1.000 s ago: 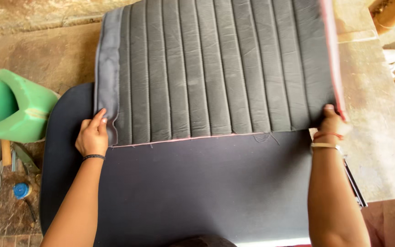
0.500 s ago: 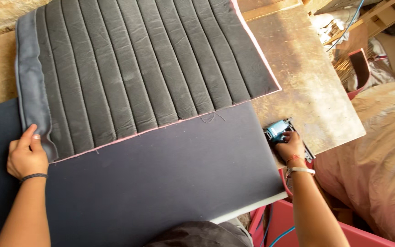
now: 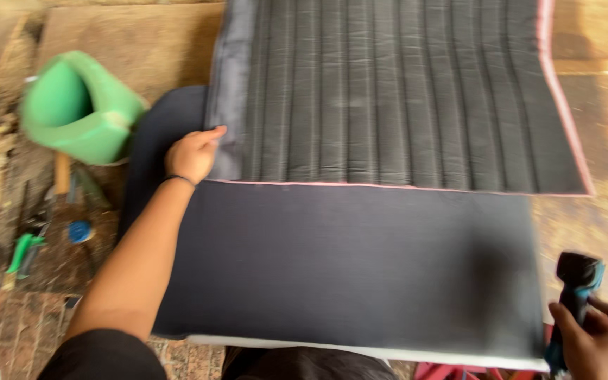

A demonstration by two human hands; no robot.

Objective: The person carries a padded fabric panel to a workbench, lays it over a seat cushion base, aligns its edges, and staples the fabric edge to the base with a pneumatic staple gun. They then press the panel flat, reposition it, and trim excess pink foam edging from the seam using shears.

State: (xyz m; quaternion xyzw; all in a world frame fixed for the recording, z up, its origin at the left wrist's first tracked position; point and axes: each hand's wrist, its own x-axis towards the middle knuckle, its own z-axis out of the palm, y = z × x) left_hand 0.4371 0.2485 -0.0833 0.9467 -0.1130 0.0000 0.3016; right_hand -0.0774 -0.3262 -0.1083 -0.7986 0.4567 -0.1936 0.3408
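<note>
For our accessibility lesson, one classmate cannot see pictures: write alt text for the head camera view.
A person's left hand presses the corner of a ribbed grey quilted panel lying over a dark flat cushion, while the right hand holds a black and blue power tool at the cushion's lower right. A green foam piece and small hand tools lie at left.

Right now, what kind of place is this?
Probably an upholstery workshop. A stitched, ribbed cover lies over a dark padded panel, a green foam piece sits nearby, and the right hand holds a power tool.
</note>
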